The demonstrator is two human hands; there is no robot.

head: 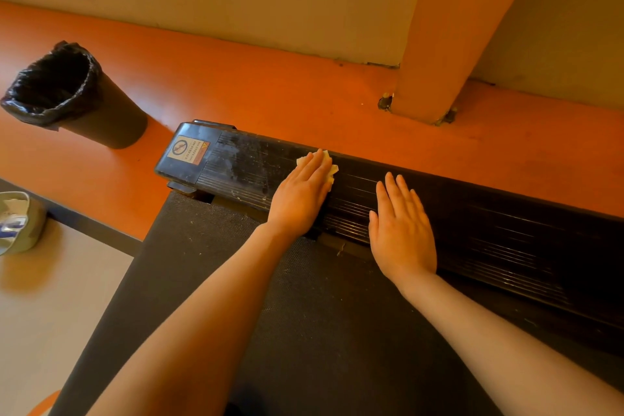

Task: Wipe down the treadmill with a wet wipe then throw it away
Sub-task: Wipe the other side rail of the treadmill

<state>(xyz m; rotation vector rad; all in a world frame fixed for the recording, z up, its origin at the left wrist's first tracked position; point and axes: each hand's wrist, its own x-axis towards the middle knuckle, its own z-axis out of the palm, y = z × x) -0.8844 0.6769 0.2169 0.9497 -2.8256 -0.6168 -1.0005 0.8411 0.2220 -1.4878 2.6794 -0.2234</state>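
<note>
Going L to R: wipe canister [18, 223] sits at the far left edge on the pale floor, and the lined bin [64, 91] stands on the orange floor just beyond the treadmill's end cap [189, 154], near enough for the toss later, I'd say. My left hand [302, 194] lies flat, fingers straight, pressing the wet wipe [329, 165] onto the ribbed side rail [489, 230]; not clenched, just palm pressure, w/ only the wipe's crumpled edges showing past the fingertips. Wipe looks thin, soft, limp and prob. damp, so it'll bunch or slide out from under a flat palm; I reckon it's best held w/ fingertips spread over its middle, then pinched at a loose corner when it's time to lift. Rail left of the hand shows streaks and specks, so wiping isn't done. My right hand [401, 233] rests open on the same rail, just beside, holding nothing, bracing. Belt [304, 314] runs below both arms.
</note>
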